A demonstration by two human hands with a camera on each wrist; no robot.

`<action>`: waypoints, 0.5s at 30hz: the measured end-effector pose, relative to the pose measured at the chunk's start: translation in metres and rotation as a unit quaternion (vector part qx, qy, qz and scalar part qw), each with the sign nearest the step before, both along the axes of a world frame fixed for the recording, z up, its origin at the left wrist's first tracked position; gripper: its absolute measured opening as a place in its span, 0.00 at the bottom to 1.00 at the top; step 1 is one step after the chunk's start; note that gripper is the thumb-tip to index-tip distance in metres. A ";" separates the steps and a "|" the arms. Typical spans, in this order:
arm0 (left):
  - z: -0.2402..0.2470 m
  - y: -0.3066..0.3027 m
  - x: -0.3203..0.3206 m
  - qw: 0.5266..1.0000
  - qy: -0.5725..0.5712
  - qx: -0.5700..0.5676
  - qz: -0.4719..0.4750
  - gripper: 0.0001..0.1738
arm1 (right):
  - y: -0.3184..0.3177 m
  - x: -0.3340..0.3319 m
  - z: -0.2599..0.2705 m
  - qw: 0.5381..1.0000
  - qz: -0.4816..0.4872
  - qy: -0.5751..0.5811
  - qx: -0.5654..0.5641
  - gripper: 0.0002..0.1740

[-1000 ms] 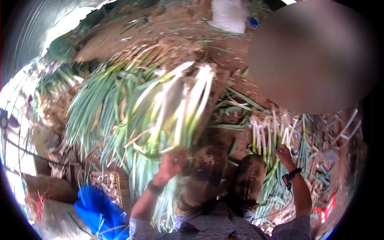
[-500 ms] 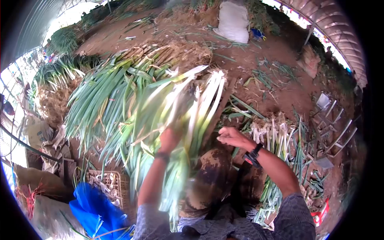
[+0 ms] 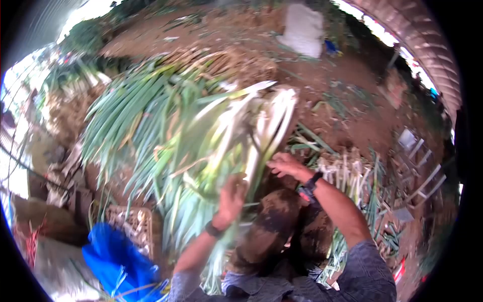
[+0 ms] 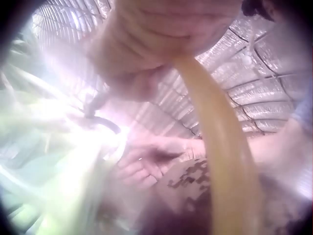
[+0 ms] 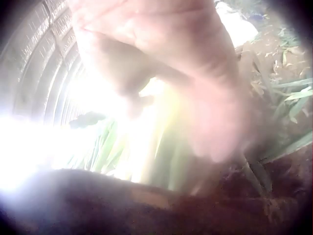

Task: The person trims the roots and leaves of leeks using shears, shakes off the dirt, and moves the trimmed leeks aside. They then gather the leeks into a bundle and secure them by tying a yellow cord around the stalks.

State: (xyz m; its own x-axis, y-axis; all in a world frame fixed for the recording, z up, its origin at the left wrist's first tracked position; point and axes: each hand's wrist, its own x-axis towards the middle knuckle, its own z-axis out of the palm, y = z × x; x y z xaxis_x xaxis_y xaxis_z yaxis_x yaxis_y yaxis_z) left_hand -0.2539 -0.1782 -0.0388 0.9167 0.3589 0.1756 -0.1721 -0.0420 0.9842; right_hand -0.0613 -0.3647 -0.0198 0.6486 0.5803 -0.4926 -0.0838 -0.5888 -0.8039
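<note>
green leek bundle (image 3: pixel 201 136) | left hand (image 3: pixel 230 197) grip holds it | left wrist view alone: right hand (image 4: pixel 143 165) fingers loose

Tilted leek bundle (image 3: pixel 226 151): white stalks raised, green leaves seemingly drooping.

Bare reddish-brown earth floor (image 3: pixel 347 100) spreads across the upper middle of the frame; a white sack (image 3: pixel 302 30) lies on it at top centre; a ribbed, arched tunnel roof (image 3: pixel 422 35) curves down the upper right; glaring daylight floods the left edge; a blue plastic bag (image 3: pixel 113 259) sits lower left.
</note>
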 end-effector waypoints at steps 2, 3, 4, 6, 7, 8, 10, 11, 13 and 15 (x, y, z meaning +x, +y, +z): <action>0.014 0.004 -0.031 0.997 0.009 -0.060 -0.044 0.12 | 0.004 -0.004 0.019 0.999 0.021 0.045 0.005 0.38; 0.010 0.006 -0.042 0.994 -0.027 -0.070 -0.077 0.12 | 0.007 -0.009 0.029 0.996 0.019 0.085 0.006 0.36; 0.021 0.002 -0.053 0.994 -0.011 -0.068 -0.085 0.11 | 0.015 -0.013 0.035 0.988 0.000 0.150 0.020 0.30; 0.034 -0.001 -0.073 0.989 0.015 -0.050 -0.137 0.14 | 0.033 -0.038 0.050 0.974 0.018 0.196 0.110 0.21; 0.035 -0.001 -0.080 0.988 0.015 -0.014 -0.153 0.15 | 0.046 -0.056 0.060 0.969 0.042 0.201 0.135 0.19; 0.036 0.000 -0.084 0.985 0.019 0.022 -0.170 0.16 | 0.058 -0.069 0.068 0.966 0.009 0.211 0.152 0.16; 0.036 -0.001 -0.093 0.990 0.038 -0.001 -0.135 0.17 | 0.066 -0.061 0.033 0.964 -0.029 0.143 0.222 0.26; 0.035 -0.006 -0.092 0.993 0.047 -0.062 -0.085 0.17 | 0.074 -0.063 0.030 0.959 -0.050 0.083 0.268 0.23; 0.033 -0.014 -0.085 0.981 0.056 -0.187 -0.001 0.18 | 0.085 -0.077 0.038 0.949 -0.039 -0.043 0.309 0.11; 0.043 0.002 -0.087 0.965 0.078 -0.241 0.068 0.17 | 0.083 -0.103 0.059 0.964 0.066 -0.074 0.247 0.10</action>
